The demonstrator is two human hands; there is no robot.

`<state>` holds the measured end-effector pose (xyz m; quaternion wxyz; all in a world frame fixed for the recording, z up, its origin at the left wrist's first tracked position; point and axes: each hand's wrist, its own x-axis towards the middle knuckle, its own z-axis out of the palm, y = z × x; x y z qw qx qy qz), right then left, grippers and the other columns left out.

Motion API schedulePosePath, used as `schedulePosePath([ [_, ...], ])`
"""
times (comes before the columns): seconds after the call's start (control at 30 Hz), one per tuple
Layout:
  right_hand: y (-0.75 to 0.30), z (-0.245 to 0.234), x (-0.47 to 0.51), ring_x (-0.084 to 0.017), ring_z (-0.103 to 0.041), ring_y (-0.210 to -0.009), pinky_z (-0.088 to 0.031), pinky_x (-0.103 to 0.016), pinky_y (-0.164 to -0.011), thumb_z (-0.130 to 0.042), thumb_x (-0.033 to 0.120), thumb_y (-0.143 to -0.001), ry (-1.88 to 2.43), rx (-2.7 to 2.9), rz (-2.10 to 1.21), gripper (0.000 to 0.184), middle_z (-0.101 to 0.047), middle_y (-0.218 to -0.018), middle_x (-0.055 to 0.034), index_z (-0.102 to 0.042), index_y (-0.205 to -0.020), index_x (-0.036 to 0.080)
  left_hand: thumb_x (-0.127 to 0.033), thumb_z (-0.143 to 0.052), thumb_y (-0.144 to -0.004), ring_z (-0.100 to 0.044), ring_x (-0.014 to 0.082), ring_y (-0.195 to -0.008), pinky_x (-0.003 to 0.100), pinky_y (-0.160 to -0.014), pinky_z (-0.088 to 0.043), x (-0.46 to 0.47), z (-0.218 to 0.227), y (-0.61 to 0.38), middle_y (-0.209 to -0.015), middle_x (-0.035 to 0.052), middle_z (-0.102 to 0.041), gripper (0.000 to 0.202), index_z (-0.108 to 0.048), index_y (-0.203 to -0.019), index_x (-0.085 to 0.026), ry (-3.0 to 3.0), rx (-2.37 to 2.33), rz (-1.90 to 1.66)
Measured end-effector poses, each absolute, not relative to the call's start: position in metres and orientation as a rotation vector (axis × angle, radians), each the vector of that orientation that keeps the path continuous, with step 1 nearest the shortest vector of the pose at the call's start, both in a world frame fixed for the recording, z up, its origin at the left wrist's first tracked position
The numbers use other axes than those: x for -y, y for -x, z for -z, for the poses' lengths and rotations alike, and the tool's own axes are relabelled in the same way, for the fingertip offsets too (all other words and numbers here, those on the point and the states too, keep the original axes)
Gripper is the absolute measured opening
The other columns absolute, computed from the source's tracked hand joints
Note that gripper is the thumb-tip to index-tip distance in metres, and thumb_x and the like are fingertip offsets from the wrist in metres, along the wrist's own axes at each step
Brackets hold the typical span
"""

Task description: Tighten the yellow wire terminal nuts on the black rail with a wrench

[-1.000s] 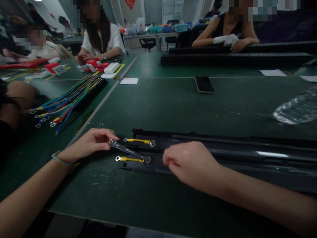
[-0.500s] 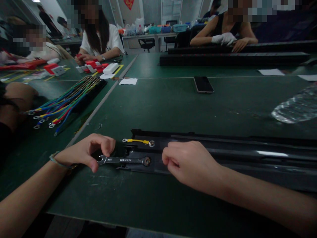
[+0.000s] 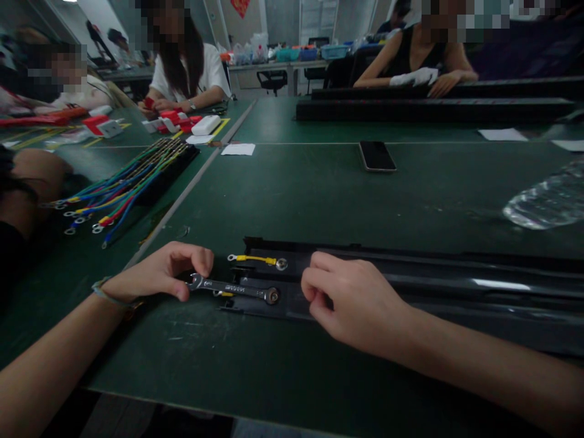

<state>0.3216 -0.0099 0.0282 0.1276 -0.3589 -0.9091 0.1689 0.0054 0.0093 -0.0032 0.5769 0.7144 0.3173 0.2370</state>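
My left hand (image 3: 159,274) pinches the open end of a small metal wrench (image 3: 230,288). The wrench's ring end sits on a bolt (image 3: 272,296) at the left end of a long black strip housing (image 3: 410,286). A short yellow wire (image 3: 250,259) with ring terminals lies on the housing just behind the wrench, fixed by another bolt (image 3: 281,264). A second yellow wire is mostly hidden under the wrench. My right hand (image 3: 351,298) rests curled on the housing, pressing it down just right of the bolts; nothing shows in its fingers.
A phone (image 3: 376,156) lies face up mid-table, a clear plastic bottle (image 3: 545,201) at the right. A bundle of coloured wires (image 3: 123,185) lies on the left table. More black housings (image 3: 433,109) sit at the back. Other people work at the far and left tables.
My left hand swung the wrench handle toward me around the near bolt, then back up a little. The right hand stayed on the housing.
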Motion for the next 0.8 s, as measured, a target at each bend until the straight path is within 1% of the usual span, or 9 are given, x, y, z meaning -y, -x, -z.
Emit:
schedulePosePath([
  [0.47,-0.3209,-0.0288,0.0115,-0.009,-0.03,-0.056,-0.021,-0.025,-0.048,-0.042,0.007,-0.062,1.001,2.6,-0.453,0.011,-0.041,-0.07,0.0017,-0.041,-0.061,0.018,-0.033,-0.067,-0.066,-0.047,0.0133,-0.066,0.022,-0.057,-0.037,-0.0131,0.0098,-0.0018,-0.073,0.0007,-0.052,0.025,-0.059,-0.081,-0.016,-1.638,-0.891,-0.627],
  [0.63,-0.3206,-0.0275,0.0104,-0.011,-0.031,-0.06,-0.024,-0.025,-0.052,-0.041,0.004,-0.064,0.922,2.602,-0.399,0.015,-0.04,-0.065,0.0017,-0.038,-0.06,0.018,-0.028,-0.067,-0.067,-0.05,0.0128,-0.068,0.021,-0.059,-0.039,-0.0144,0.0095,-0.0034,-0.076,0.0017,-0.054,0.021,-0.06,-0.083,-0.016,-1.681,-0.984,-0.68],
  [0.8,-0.321,-0.0268,0.0088,-0.011,-0.031,-0.062,-0.023,-0.026,-0.053,-0.041,0.001,-0.061,0.912,2.628,-0.41,0.017,-0.042,-0.064,0.0019,-0.038,-0.061,0.018,-0.021,-0.065,-0.066,-0.05,0.0115,-0.066,0.019,-0.057,-0.04,-0.0142,0.0088,-0.0049,-0.074,0.0008,-0.054,0.018,-0.061,-0.084,-0.017,-1.685,-1.012,-0.678],
])
